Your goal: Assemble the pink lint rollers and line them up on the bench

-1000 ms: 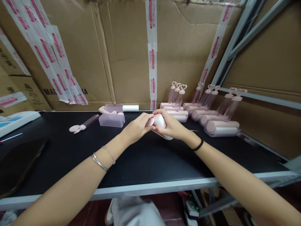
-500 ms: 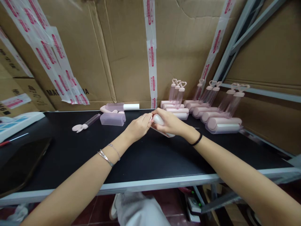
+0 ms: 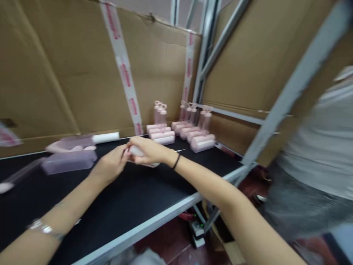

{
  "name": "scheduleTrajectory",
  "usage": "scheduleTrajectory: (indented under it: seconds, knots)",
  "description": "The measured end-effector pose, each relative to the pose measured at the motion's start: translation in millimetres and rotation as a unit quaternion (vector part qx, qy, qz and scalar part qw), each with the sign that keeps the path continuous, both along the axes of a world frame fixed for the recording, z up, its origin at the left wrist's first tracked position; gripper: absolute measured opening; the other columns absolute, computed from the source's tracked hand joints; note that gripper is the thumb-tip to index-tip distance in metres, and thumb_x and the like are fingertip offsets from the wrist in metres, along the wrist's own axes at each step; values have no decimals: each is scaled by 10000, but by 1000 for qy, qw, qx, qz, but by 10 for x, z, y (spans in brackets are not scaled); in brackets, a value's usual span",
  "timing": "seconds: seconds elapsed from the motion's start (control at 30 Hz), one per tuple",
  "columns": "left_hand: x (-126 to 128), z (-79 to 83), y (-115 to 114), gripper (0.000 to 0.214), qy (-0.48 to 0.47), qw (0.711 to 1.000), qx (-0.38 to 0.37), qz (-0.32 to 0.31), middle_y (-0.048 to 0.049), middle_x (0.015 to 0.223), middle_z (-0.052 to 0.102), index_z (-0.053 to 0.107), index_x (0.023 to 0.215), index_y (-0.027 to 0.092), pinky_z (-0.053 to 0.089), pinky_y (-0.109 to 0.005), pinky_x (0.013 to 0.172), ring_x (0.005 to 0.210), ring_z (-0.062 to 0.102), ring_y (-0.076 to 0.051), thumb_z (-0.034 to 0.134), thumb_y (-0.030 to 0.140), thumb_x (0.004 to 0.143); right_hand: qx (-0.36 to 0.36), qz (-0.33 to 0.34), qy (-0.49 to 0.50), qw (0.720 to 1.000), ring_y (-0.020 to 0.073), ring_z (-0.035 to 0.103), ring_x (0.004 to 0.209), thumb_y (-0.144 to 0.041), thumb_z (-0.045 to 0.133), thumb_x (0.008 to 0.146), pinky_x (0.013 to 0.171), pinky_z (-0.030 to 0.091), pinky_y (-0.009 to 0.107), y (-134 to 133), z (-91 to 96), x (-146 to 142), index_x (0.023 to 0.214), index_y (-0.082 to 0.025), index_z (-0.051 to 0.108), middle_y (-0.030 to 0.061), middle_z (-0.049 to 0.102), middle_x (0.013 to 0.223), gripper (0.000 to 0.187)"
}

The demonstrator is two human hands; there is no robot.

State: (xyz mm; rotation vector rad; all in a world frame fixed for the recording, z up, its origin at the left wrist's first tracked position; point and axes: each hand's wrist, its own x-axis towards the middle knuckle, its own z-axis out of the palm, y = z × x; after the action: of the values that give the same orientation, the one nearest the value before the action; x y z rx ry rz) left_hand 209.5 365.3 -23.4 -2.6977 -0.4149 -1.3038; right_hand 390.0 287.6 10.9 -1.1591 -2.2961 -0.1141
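Note:
My left hand (image 3: 109, 166) and my right hand (image 3: 150, 149) meet above the black table (image 3: 129, 206). Between them they grip a white roll (image 3: 135, 150), which my right fingers wrap around. A pale edge of a piece, mostly covered by the right hand, shows below that palm. My left fingertips are pinched at the roll's left end; motion blur hides the detail there. Left of the hands lie a translucent lilac case (image 3: 70, 161), a second white roll (image 3: 106, 138) and a clear tube (image 3: 24, 172) with a pink end.
Pink roller units (image 3: 164, 136) with upright heart-topped tubes (image 3: 163, 116) stand in groups at the back right. Cardboard (image 3: 82, 73) walls the back. A metal shelf post (image 3: 275, 110) rises at the right, with a person in a grey shirt (image 3: 320, 147) beyond it.
The view has swung to the right, so the table's items sit further left and a person's torso has come into sight. Both hands keep their hold on the white roll.

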Motion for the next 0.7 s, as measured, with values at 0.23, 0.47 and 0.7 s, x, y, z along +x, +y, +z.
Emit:
scheduleTrajectory:
  seconds: [0.23,0.47,0.7]
  knots:
    - [0,-47,123,388,17,998,14,54,12,1017,671,462,1237,295,505,-346,815,900,643,-195,249,467,961,14,5,-33,999,206,515,946,-275,520,770,883,442,326,72,39,4,1016,-199,386,68,508,995,290]
    - [38,30,18,742,20,989,-144,25,-169,1100,649,506,1162,108,514,-371,805,959,649,-267,191,710,865,-4,10,53,999,216,585,922,-278,550,755,834,462,339,-28,-34,-21,1123,-156,414,111,572,1074,411]
    - [16,-15,-46,849,55,977,-182,-93,-174,1103,570,436,1254,91,437,-391,920,996,556,-253,166,760,807,-25,-59,47,997,225,642,842,-250,597,722,737,462,317,-143,-127,-30,1222,-159,404,133,622,1106,544]
